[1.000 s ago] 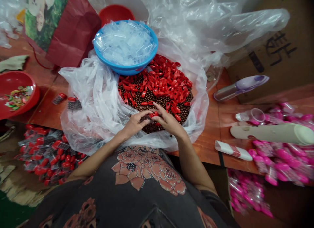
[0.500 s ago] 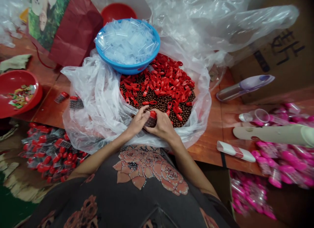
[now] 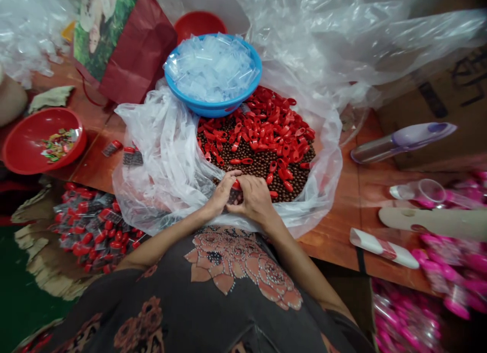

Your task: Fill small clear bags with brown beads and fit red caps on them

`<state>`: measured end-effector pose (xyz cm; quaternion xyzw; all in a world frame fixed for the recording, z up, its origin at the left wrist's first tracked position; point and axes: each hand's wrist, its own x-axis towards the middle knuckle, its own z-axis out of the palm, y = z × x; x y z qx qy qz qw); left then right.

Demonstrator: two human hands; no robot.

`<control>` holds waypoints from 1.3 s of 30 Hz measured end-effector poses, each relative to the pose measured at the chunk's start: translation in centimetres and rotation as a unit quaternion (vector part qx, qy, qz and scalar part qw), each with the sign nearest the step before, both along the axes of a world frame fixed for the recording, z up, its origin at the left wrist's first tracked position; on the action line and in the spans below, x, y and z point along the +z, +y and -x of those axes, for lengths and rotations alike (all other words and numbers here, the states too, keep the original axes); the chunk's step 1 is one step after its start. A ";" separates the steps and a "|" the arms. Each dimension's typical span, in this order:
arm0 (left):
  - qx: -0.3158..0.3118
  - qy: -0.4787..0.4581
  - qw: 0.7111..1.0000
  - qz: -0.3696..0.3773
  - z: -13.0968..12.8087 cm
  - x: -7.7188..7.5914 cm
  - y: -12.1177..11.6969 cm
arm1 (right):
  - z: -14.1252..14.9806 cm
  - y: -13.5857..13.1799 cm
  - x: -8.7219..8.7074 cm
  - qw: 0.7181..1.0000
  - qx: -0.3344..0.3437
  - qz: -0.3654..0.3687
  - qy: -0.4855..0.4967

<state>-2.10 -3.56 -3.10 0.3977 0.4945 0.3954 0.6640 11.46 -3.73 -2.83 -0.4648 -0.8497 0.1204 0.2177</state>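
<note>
Between my two hands is a small clear container with a red cap [image 3: 235, 191], filled with dark balls. My left hand [image 3: 219, 197] is closed on its left side, and my right hand [image 3: 255, 198] wraps it from the right, fingers over the top. The fingers hide part of it. Just beyond lies a heap of brown beads [image 3: 258, 166] on a spread plastic bag [image 3: 162, 150]. Red spoon-shaped caps [image 3: 272, 122] are piled on the beads. A blue basin [image 3: 213, 109] full of clear empty containers [image 3: 215, 69] stands behind them.
On the left are a red bowl [image 3: 19, 150] with colourful bits and a pile of filled red-capped containers [image 3: 95, 231]. At right lie a purple-and-clear tube [image 3: 403, 140], a white tube [image 3: 384, 247] and pink-capped containers [image 3: 456, 272]. A cardboard box [image 3: 429, 140] stands behind.
The view has shifted, so the scene sits farther right in the picture. My right hand's fingers have closed further over the red cap; both hands still hold the container.
</note>
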 end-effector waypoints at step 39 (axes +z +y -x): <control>-0.065 0.613 0.741 -0.268 8.0 7.6 31.2 | -5.0 4.3 -1.0 0.755 -0.301 0.146 0.564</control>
